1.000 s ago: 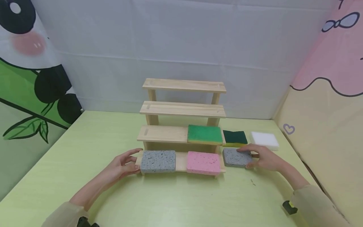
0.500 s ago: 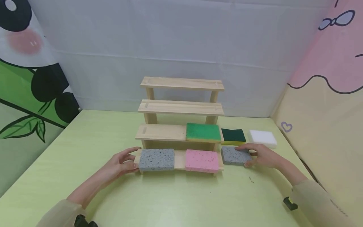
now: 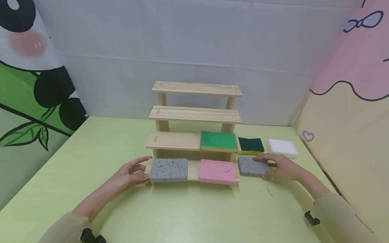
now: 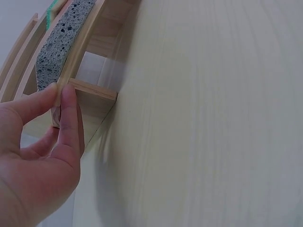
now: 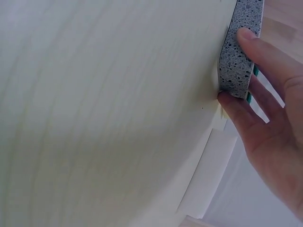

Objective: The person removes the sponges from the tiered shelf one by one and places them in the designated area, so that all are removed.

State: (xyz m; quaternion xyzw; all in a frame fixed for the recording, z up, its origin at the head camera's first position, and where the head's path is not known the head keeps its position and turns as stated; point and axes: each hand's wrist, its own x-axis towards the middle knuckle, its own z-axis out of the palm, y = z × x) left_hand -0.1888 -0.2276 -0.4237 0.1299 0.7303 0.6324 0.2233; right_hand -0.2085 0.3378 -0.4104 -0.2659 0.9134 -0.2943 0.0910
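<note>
Wooden stand (image 3: 194, 114) with four stepped shelves rises from a pale green table (image 3: 194, 209), in front of a white cloth (image 3: 182, 40). Two arms in beige sleeves (image 3: 337, 211) come in from the near corners.

At the left end of the lowest shelf, the left hand (image 3: 131, 173) pinches the end of the board between thumb and fingers, as the left wrist view shows. On the other side, the right hand (image 3: 282, 167) is clamped on a small grey sponge, thumb at its near edge and a fingertip over its top.

On the lowest shelf lie a speckled grey sponge (image 3: 169, 170) at the left and a pink sponge (image 3: 217, 171) at the right, with bare wood between them. One shelf up, a bright green sponge (image 3: 218, 140) lies flat at the right end.

The small grey sponge (image 3: 249, 166) is just beside the right end of the lowest shelf; I cannot tell whether the two touch. Beyond it a white sponge (image 3: 282, 148) lies farther right on the table, and a dark green sponge (image 3: 250, 144) with a yellow edge lies nearer the stand. A thin dark mark (image 3: 269, 192) shows on the tabletop.
</note>
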